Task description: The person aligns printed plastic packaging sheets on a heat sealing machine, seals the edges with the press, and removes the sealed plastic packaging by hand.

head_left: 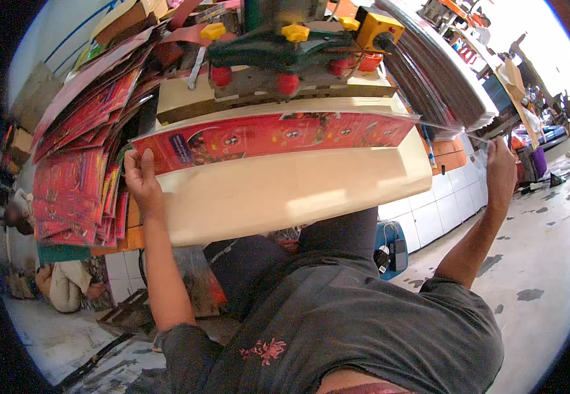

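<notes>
A long red printed sheet (265, 138) stands tilted along the back of a pale wooden board (285, 197). My left hand (144, 177) is closed on the sheet's left end, thumb over its face. Out to the right, beyond the board, my right hand (500, 167) is raised with its fingers pinched. A thin, clear strip (452, 127) runs from near the sheet's right end to those fingers; it looks like plastic film. Just behind the sheet is a dark green machine frame (285, 51) with yellow knobs on top and red round parts below.
Red printed sheets (71, 190) lie in uneven piles at the left. A tall stack of dark-edged sheets (429, 72) leans at the back right. A yellow switch box (380, 33) sits on the machine. Below the table's right side is a blue container (393, 246).
</notes>
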The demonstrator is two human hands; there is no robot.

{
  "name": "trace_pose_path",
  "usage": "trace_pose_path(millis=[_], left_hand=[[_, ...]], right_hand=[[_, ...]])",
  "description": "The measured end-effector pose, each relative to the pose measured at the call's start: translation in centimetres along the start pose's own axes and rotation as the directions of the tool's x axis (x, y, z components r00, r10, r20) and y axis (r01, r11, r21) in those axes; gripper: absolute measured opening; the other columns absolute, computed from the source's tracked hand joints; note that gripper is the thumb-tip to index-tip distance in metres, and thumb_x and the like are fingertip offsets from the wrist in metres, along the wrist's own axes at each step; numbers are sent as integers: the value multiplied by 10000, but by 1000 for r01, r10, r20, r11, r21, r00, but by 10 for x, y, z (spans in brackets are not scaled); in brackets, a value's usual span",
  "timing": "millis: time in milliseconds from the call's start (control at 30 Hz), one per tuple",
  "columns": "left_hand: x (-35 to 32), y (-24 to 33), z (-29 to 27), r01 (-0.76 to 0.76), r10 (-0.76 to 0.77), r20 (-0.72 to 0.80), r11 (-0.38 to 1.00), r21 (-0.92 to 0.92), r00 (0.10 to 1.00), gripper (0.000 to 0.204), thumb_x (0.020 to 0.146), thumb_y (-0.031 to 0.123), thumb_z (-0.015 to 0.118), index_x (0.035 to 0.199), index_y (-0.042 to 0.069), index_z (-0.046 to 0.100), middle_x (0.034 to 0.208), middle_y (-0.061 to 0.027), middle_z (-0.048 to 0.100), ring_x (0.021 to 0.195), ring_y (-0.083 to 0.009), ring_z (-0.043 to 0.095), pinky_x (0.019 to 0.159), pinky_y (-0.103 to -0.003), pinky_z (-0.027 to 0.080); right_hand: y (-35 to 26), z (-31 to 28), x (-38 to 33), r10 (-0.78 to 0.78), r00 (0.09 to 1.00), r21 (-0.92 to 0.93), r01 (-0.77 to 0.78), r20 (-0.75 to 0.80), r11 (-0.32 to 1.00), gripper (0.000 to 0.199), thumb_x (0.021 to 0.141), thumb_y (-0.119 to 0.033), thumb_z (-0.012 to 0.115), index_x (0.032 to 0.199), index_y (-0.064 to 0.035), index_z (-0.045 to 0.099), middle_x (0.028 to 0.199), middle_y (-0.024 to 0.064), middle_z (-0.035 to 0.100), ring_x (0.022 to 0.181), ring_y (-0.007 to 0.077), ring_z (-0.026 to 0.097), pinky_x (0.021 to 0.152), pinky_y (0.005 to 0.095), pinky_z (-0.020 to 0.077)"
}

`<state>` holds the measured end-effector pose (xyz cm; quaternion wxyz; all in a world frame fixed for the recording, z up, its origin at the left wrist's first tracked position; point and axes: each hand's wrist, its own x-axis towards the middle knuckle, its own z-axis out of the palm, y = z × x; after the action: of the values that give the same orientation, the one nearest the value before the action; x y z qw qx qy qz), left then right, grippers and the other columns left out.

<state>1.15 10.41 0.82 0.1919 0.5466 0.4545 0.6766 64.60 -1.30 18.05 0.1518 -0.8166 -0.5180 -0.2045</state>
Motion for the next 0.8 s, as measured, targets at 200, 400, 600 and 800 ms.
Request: trace_pose_path(millis=[200,400,600,800], left_hand=[[-5,2,1,-39,40,-7,993,112,999,221,1078,265,565,968,83,505,879,43,455,817,-66,408,782,-230,377],[-7,13,8,-8,14,-40,991,133,999,226,1084,272,550,978,78,503,911,26,496,853,-76,445,815,-238,400],[-7,6,4,10,-3,-59,992,127,998,227,1083,280,552,998,74,507,922,23,513,861,-76,456,827,-243,411],[-6,8,6,-25,28,-17,994,111,999,232,1080,289,559,1005,74,514,936,16,536,869,-83,476,844,-258,419]], right_hand=[[-24,40,-13,-36,980,298,95,-198,950,231,1032,-181,548,1090,5,672,1001,229,711,918,417,695,793,456,531],[-121,77,-16,-374,905,568,420,-205,707,358,907,-103,720,1244,-22,631,1232,179,671,1130,366,659,985,435,515],[-171,92,-8,-611,776,517,591,-156,619,367,888,-87,700,1248,-77,632,1184,166,658,1117,374,639,957,456,516],[-195,97,-7,-574,807,736,471,-138,487,179,884,-61,729,1055,-30,687,993,119,668,952,319,663,834,389,532]])
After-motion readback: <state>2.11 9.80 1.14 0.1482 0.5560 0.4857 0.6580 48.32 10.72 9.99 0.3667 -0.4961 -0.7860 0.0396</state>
